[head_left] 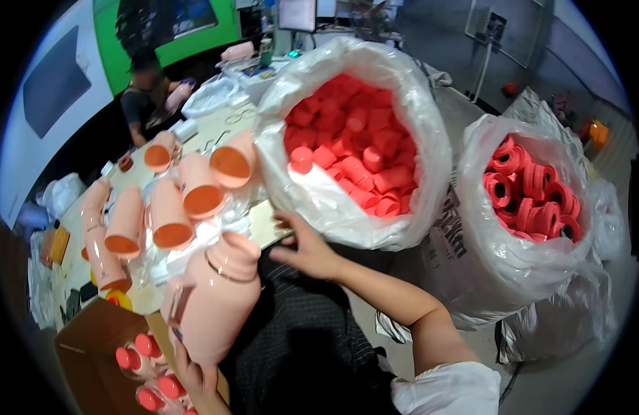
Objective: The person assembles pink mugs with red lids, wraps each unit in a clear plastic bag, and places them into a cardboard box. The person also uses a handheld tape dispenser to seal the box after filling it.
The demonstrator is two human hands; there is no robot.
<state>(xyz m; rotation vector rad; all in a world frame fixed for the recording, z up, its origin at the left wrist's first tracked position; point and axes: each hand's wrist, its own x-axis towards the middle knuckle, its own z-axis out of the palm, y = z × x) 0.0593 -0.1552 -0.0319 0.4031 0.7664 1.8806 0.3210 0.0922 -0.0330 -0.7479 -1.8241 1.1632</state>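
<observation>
A pink thermos jug (219, 297) with a side handle and a bare, uncapped mouth tilts over my lap. My left hand (195, 377) holds it low down near its base, the fingers partly hidden behind it. To the right of the jug's mouth, my right hand (307, 247) is open and holds nothing, its fingers apart. Just beyond that hand stands a big plastic-lined bag (423, 131) full of red caps (357, 121). Left of the jug, several pink cylindrical shells (171, 214) lie on the table, their orange-toned open ends toward me.
A cardboard box (91, 339) at lower left holds red-capped pink bottles (148, 346). On the right, another plastic-lined sack (471, 242) contains red ring-shaped parts (533, 183). Across the worktable (247, 114), a co-worker (150, 97) sits holding a pink item. A monitor (297, 15) stands behind.
</observation>
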